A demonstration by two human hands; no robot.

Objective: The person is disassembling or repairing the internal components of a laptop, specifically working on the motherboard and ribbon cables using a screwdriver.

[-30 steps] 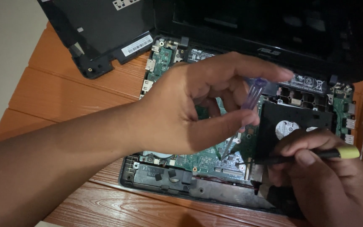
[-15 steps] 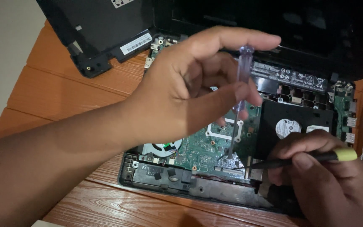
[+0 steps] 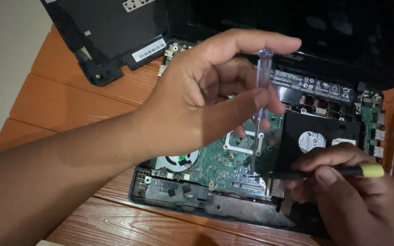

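Orange wooden planks (image 3: 69,98) carry an opened laptop (image 3: 215,200), its removed black bottom cover (image 3: 110,32) lying at upper left. At center, the left hand (image 3: 197,105) pinches a clear-handled screwdriver (image 3: 261,91) upright between thumb and fingers, its tip resting on the green circuit board (image 3: 224,161). At lower right, the right hand (image 3: 352,196) grips a black tool with a yellow end (image 3: 372,171), beside the black hard drive (image 3: 320,134).

Orange wooden table (image 3: 69,98) under opened laptop chassis (image 3: 215,200) and detached black cover (image 3: 110,36).
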